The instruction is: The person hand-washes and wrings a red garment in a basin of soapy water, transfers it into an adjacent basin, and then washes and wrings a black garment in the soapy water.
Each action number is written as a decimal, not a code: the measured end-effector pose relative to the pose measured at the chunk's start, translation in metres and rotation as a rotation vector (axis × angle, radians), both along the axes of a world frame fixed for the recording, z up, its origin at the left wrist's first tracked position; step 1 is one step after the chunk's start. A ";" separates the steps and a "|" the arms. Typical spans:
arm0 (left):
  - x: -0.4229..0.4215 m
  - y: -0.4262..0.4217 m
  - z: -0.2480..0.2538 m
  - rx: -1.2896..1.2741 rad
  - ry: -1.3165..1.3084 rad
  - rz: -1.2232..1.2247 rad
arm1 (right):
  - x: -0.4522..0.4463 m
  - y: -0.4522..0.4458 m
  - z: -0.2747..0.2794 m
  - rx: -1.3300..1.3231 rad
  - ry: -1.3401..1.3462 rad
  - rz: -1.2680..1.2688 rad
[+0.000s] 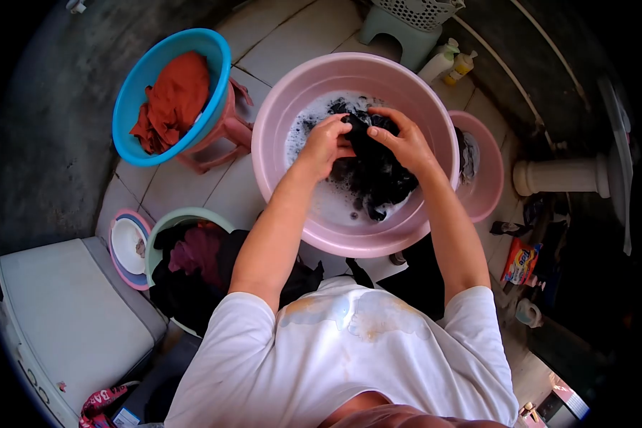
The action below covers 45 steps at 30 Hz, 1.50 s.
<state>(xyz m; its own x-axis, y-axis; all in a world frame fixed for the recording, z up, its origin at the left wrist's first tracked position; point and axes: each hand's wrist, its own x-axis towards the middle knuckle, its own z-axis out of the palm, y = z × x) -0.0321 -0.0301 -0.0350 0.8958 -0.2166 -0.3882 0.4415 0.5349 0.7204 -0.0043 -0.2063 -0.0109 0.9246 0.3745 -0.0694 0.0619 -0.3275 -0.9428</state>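
Observation:
A large pink basin (278,93) in front of me holds sudsy water and a wet black garment (378,167). At the garment's upper left edge, my left hand (326,146) pinches the cloth between thumb and fingers. Across from it, my right hand (405,143) grips the same cloth, thumb toward the middle. Part of the fabric is lifted between both hands, while the rest lies in the foam. Which kind of garment it is I cannot tell.
Left stands a blue basin (125,128) with orange-red cloth (178,93) on a pink stool (228,132). A green tub (160,232) of dark clothes is nearer. A smaller pink basin (488,192) sits right; bottles (441,63) and a grey-green stool (410,43) stand behind.

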 end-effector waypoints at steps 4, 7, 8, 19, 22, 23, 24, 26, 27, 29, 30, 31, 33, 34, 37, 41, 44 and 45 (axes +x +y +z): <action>0.001 0.014 0.019 0.464 -0.166 -0.148 | 0.017 -0.018 0.031 0.166 -0.006 -0.054; 0.006 0.027 0.028 0.807 -0.327 -0.180 | 0.025 -0.022 0.067 0.369 -0.052 -0.078; 0.010 0.032 0.031 0.923 -0.447 -0.167 | 0.027 -0.022 0.071 0.375 -0.061 -0.078; 0.032 -0.002 0.063 0.511 -0.520 -0.414 | 0.042 -0.013 0.138 0.561 -0.171 -0.027; 0.039 0.004 0.064 0.504 -0.507 -0.383 | 0.047 -0.023 0.138 0.314 -0.406 0.052; 0.043 0.011 0.066 0.357 -0.485 -0.294 | 0.042 -0.029 0.139 0.075 -0.479 0.072; 0.045 0.017 0.070 0.210 -0.459 -0.205 | 0.032 -0.031 0.145 -0.157 -0.467 0.080; 0.047 0.030 0.101 0.206 -0.508 -0.235 | 0.013 -0.030 0.160 -0.512 -0.512 0.204; 0.048 0.035 0.116 0.203 -0.559 -0.262 | 0.012 -0.031 0.160 -0.579 -0.537 0.233; 0.047 0.040 0.130 0.257 -0.572 -0.317 | 0.020 -0.040 0.163 -0.624 -0.560 0.221; 0.047 0.043 0.133 0.312 -0.584 -0.373 | 0.025 -0.044 0.165 -0.668 -0.583 0.209; 0.045 0.046 0.131 0.326 -0.545 -0.384 | 0.029 -0.046 0.170 -0.723 -0.633 0.164; 0.037 0.046 0.123 0.354 -0.536 -0.433 | 0.034 -0.051 0.180 -0.670 -0.652 0.105; 0.035 0.046 0.112 0.370 -0.548 -0.449 | 0.037 -0.051 0.184 -0.602 -0.664 0.078; 0.019 0.031 0.086 0.360 -0.533 -0.539 | 0.044 -0.052 0.215 -0.389 -0.748 0.170; 0.011 0.029 0.034 0.493 -0.479 -0.686 | 0.030 -0.025 0.264 0.467 -0.434 0.091; 0.002 0.032 -0.001 0.601 -0.441 -0.589 | 0.019 -0.031 0.266 0.624 -0.352 0.111; 0.000 0.033 -0.009 0.670 -0.391 -0.546 | 0.020 -0.034 0.261 0.628 -0.342 0.102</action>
<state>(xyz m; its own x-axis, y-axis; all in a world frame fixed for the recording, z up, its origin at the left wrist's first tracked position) -0.0321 0.0027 -0.0443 0.8293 -0.4849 -0.2777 0.1710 -0.2529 0.9522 0.0153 -0.2400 0.2503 0.8145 0.3341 0.4743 0.3883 0.2933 -0.8736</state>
